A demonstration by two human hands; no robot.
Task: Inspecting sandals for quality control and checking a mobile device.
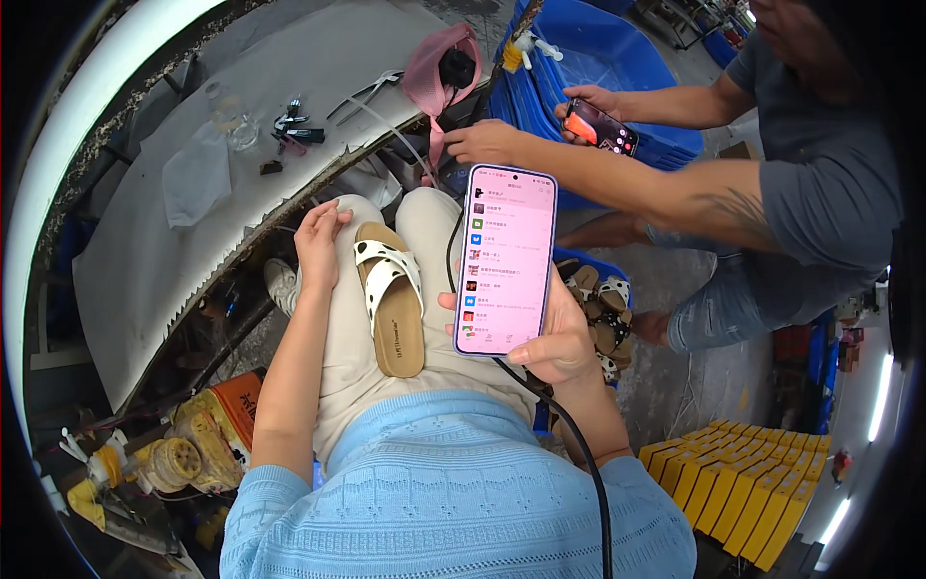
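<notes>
Nearest the camera, the person's light blue knitted top [453, 502] fills the lower middle, and a black cable [579, 454] runs up over it to the phone. The right hand [559, 343] grips a phone [506, 259] with a pink lit screen, held upright above the right thigh, fingers wrapped round its edge and thumb at the lower corner. The left hand [318, 241] rests on the left thigh with fingers loosely bent, holding nothing, just beside a sandal [391, 294]. The sandal, with a tan footbed and white straps with dark spots, lies sole down along the lap between the two hands. To the lower left, yellow tape rolls and packets [183, 458] lie in a heap. At the right knee, a blue crate [603, 265] holds more sandals [603, 318] of the same kind. Lower right stands a stack of yellow boxes [743, 482]. Farther off, a grey table [193, 193] carries a plastic bag, small tools and a pink strap [439, 72]. Beyond it, another person [772, 183] leans in, holding a second phone [600, 125] in front of blue bins [608, 58].
</notes>
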